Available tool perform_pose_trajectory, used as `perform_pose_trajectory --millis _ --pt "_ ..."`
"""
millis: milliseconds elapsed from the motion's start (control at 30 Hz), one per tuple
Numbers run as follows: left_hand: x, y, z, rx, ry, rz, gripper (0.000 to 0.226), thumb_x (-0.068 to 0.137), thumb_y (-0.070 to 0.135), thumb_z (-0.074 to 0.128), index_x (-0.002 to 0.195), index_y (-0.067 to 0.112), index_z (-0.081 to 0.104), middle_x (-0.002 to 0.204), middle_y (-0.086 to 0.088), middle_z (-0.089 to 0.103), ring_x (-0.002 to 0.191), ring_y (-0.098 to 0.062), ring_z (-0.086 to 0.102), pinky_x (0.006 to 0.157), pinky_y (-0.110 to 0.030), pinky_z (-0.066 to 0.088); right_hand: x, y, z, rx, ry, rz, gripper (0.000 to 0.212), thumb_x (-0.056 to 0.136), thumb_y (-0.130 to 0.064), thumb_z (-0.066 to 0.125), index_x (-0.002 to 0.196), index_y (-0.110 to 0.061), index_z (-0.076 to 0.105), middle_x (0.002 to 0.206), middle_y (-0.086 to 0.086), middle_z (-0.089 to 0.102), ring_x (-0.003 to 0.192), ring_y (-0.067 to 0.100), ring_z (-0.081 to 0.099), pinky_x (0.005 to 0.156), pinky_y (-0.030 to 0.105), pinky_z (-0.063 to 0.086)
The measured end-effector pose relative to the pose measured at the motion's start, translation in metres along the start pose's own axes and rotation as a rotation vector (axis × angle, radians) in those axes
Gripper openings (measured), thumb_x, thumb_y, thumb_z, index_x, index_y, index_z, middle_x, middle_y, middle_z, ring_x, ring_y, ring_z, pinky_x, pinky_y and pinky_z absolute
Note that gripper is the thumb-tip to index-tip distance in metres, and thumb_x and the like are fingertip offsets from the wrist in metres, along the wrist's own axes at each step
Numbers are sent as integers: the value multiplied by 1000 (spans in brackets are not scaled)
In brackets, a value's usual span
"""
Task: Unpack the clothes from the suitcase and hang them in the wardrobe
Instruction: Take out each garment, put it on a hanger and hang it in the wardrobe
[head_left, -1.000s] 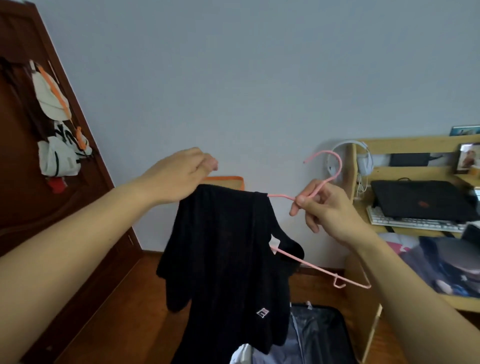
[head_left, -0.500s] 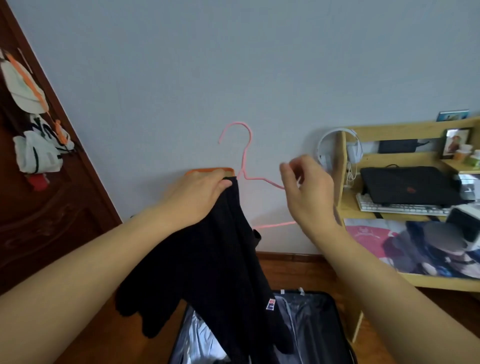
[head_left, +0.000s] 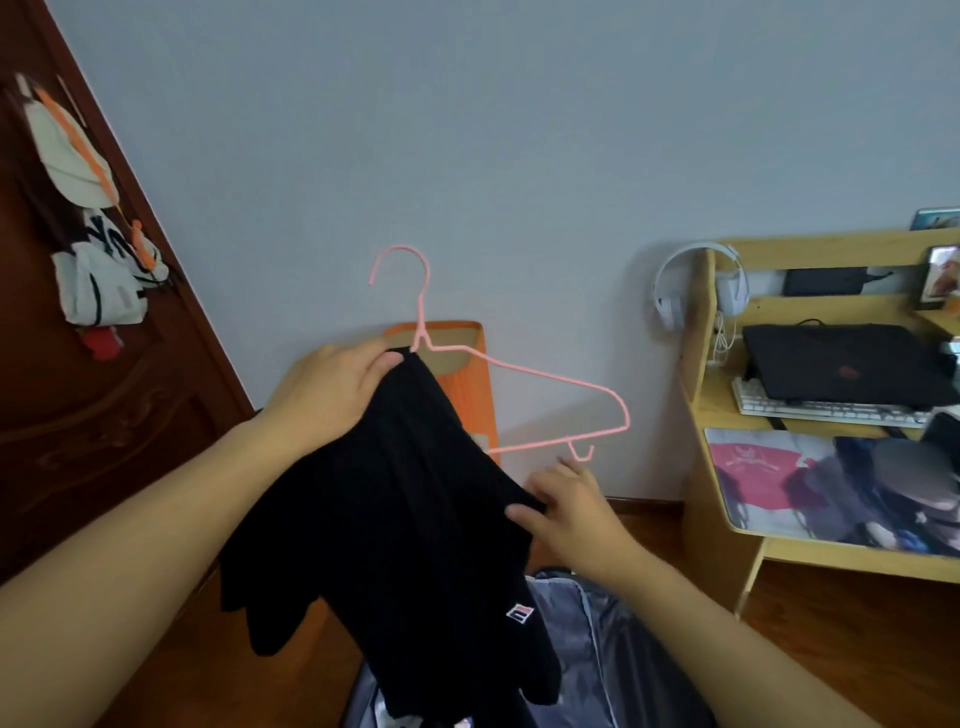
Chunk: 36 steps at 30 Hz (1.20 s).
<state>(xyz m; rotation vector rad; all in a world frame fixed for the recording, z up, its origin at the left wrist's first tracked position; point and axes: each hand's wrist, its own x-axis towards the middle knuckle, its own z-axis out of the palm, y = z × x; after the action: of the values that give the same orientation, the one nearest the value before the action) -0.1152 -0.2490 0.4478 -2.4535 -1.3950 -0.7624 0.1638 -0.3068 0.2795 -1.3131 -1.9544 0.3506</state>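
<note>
Against the grey wall, above the open suitcase (head_left: 597, 649), my left hand (head_left: 332, 395) grips the black T-shirt (head_left: 405, 519) at the pink wire hanger (head_left: 519, 374) neck, while my right hand (head_left: 571, 512), having dropped from the hanger, pinches the shirt's free shoulder, not yet threaded.

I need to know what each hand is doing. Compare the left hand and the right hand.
The left hand is raised at the top of the black garment, gripping it at the pink hanger neck; the right hand is lower, near the hanger's free end. The left bunches the cloth; the right pinches only its edge. Both hold the same garment above the open suitcase.
</note>
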Motion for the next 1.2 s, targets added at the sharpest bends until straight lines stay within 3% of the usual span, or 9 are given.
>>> perform_pose_trajectory --millis 67,200,400,600,700,767,833,1033,1200 --pt "-13 -29 2 -32 -10 -58 29 106 39 44 91 18 59 79 -11 66 80 -39 63 62 -39 37 -15 26 -13 -245 -126 -27 23 79 -52 65 85 -30 61 80 -14 45 89 11 44 107 41 28" --pt "-40 -53 11 41 -43 142 37 103 60 27 101 32 51 74 -5 67 68 -35 65 56 -34 41 -22 57 -50 -575 -193 -133 51 64 -6 72 106 -34 64 109 -19 61 112 22 48 103 45 27" --pt "-50 -48 12 177 -37 329 27 105 48 35 91 26 43 61 -2 60 47 -32 58 42 -27 35 2 39 -106 -625 -152 -197 60 71 14 54 119 -20 62 156 -4 39 139 32 37 105 47 47" --pt "-35 -7 18 145 99 138 57 101 62 25 89 18 60 64 -4 61 57 -36 60 48 -31 36 37 -47 -104 -194 74 -340 34 83 11 52 108 -12 50 151 1 38 112 20 58 86 28 46" --pt "-28 7 9 -41 95 15 36 103 56 37 92 28 56 68 -7 63 65 -37 59 54 -37 39 57 -36 -109 -260 13 -143 41 101 -38 47 135 -15 47 142 6 44 120 20 53 104 35 43" --pt "-27 10 0 -105 110 -8 26 100 55 39 92 33 50 65 -3 60 64 -33 58 55 -35 35 60 -30 -122 -416 -88 -43 58 99 -62 22 110 -15 55 102 7 60 98 30 59 87 45 46" --pt "-26 15 -3 -125 109 -3 36 96 61 35 91 32 56 66 -2 60 65 -31 58 56 -35 35 60 -37 -122 -494 -135 -40 44 103 -52 25 90 -15 45 80 2 54 80 32 56 69 42 39" --pt "-20 44 -2 -2 139 103 31 103 44 47 116 26 69 90 -6 71 86 -36 64 63 -32 33 73 -73 -101 -383 38 -221 27 106 -38 38 94 -14 45 83 0 58 79 32 57 63 37 32" --pt "-58 -13 -13 202 172 -4 48 104 59 21 86 26 51 70 3 60 62 -29 62 51 -30 30 64 -46 -126 -270 273 -142 18 103 -28 51 99 -13 60 90 2 65 85 29 60 69 37 40"
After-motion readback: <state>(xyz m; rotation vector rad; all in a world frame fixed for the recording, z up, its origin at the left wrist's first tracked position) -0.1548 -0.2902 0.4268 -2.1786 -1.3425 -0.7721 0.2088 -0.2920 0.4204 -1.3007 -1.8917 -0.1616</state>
